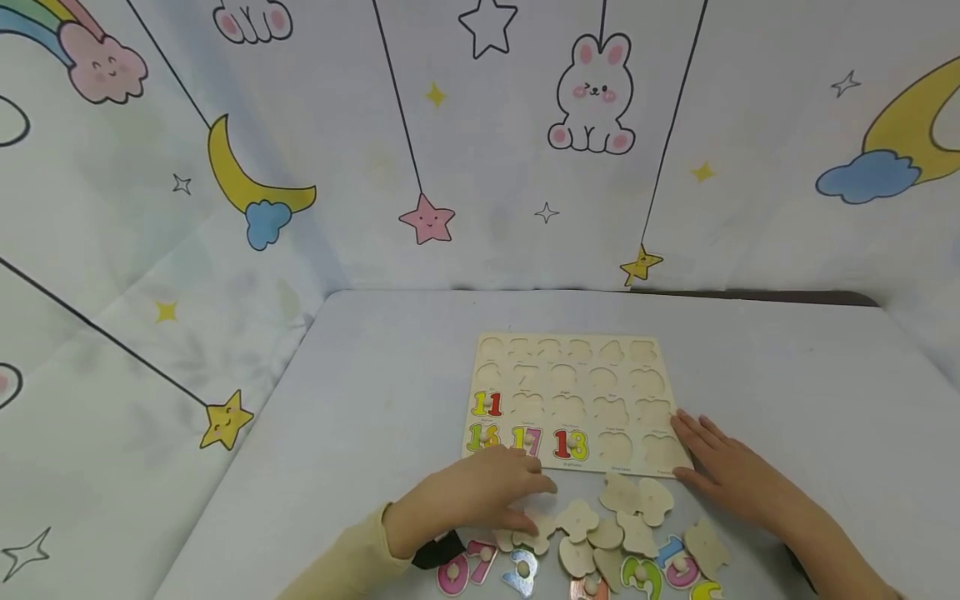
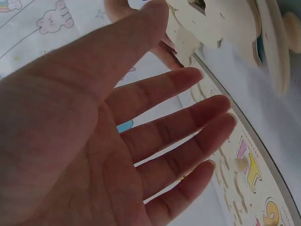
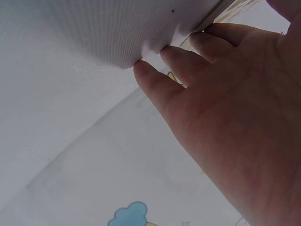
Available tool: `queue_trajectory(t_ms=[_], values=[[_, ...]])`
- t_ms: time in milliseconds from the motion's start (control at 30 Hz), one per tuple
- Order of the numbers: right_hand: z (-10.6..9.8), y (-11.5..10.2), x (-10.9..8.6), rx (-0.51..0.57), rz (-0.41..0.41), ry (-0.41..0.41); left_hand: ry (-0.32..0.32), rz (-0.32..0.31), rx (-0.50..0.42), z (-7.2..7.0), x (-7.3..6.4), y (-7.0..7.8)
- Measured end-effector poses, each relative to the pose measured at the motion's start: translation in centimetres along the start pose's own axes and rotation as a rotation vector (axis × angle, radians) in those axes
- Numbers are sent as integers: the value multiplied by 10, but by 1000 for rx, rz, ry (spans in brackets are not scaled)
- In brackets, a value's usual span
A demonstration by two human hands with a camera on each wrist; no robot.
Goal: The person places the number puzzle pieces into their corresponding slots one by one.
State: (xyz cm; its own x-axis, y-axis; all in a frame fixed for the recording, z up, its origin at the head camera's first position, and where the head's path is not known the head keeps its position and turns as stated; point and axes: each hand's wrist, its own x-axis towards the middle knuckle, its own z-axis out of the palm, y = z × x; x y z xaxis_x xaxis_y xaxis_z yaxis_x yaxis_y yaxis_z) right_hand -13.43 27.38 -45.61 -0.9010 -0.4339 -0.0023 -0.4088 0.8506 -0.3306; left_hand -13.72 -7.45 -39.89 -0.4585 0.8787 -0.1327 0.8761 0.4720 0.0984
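A wooden number puzzle board lies on the table, with several coloured number pieces in its lower left recesses, among them an 11 and a 17. My left hand is over the board's near edge and the loose pieces, its palm holding nothing in the left wrist view. Its fingers are extended and apart. The right hand rests at the board's right edge, fingers fairly straight, tips touching the tabletop. Loose wooden pieces lie in a pile between the hands.
Some loose pieces lie face up at the front, including a pink and magenta 07-like shape, a silvery blue number and a green one. A patterned cloth hangs behind the white table.
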Motion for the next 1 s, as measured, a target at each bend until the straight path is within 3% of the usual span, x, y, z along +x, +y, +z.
queue_trajectory(t_ms=[167, 300, 400, 633, 733, 867, 1000], values=[[1, 0, 0, -6, -5, 6, -63, -12, -28, 6, -8, 10], [0, 0, 0, -8, -7, 9, -91, -2, 16, 13, -4, 14], [-1, -1, 0, -3, -7, 10, -98, -1, -16, 18, -1, 11], [-1, -1, 0, 3, 4, 4, -9, 58, -213, 22, 1, -6], [-1, 0, 0, 7, 7, 0, 1, 71, -291, 23, 3, -11], [-1, 0, 0, 8, 9, -4, 38, 19, -419, 26, 6, -17], [0, 0, 0, 5, 6, -6, 72, -41, -446, 30, 7, -20]])
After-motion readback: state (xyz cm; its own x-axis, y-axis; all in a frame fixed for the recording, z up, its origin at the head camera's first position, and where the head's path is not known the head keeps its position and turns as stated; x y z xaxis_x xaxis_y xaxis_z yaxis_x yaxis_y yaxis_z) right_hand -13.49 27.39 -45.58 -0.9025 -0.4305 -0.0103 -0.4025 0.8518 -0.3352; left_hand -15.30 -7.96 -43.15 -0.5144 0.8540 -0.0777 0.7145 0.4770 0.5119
